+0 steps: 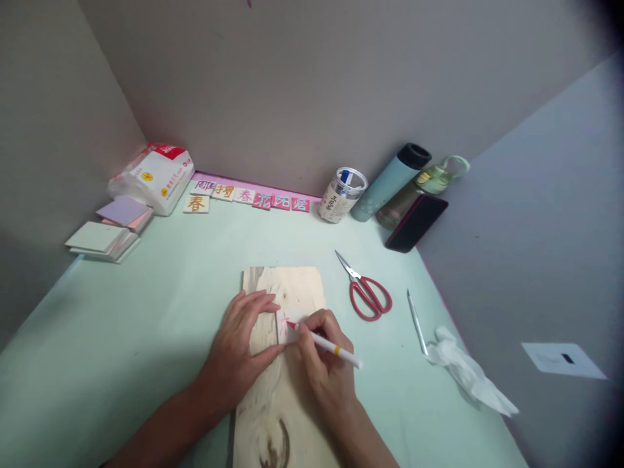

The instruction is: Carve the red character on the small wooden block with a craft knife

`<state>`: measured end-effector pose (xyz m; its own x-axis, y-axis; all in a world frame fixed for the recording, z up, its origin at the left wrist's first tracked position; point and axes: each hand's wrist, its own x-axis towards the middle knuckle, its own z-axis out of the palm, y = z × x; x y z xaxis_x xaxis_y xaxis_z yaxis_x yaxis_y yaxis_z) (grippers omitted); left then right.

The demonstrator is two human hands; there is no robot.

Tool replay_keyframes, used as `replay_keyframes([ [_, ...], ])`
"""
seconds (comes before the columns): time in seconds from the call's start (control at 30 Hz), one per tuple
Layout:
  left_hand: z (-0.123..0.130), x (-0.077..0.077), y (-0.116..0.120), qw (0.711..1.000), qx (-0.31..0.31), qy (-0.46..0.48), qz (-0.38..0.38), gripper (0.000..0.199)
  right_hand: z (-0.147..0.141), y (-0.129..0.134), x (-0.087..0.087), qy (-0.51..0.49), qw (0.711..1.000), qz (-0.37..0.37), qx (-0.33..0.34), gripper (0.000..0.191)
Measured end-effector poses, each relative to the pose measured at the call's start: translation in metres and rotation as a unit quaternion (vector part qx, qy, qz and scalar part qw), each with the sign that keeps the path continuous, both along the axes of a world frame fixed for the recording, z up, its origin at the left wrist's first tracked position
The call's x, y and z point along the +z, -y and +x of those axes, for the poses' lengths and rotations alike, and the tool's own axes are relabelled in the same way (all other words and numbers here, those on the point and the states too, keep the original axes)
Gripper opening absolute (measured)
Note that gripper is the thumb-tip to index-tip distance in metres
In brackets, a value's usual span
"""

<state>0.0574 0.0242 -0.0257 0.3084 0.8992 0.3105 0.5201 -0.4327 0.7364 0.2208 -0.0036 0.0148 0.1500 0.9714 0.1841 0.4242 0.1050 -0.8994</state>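
A small white square tile (283, 333) with pink-red strokes lies on a wooden board (302, 283). My left hand (241, 335) steadies its left side, fingertips at the far corner and thumb at the near edge. In my right hand (327, 354) is a white marker (336, 351) with a yellow band, gripped near its red tip, which meets the tile's face. Part of the tile is hidden behind my right fingers. Red-handled scissors (368, 296) lie to the right of the board.
Lettered tiles (263, 200) line the back edge beside a tissue pack (158, 179). Blank tiles (104, 237) are stacked at left. A can (336, 201), a blue flask (385, 185), a green bottle (433, 179) and a phone (416, 224) stand back right. A thin pen-like tool (416, 322) touches crumpled tissue (468, 370).
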Motion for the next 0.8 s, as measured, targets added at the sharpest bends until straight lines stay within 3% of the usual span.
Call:
replay_keyframes([
  [0.13, -0.0005, 0.0005, -0.0001, 1.000, -0.001, -0.006, 0.000, 0.048, 0.0020, 0.0012, -0.0002, -0.012, 1.000, -0.001, 0.001, 0.022],
  [0.47, -0.0015, -0.0020, -0.0005, 1.000, -0.001, -0.009, 0.001, 0.050, 0.0019, -0.0011, -0.0069, -0.041, 0.995, -0.012, -0.087, 0.025],
  [0.8, -0.0013, -0.0025, -0.0011, 1.000, -0.003, -0.013, 0.011, 0.051, 0.0006, -0.0018, -0.0087, -0.007, 0.997, -0.016, -0.073, 0.025],
])
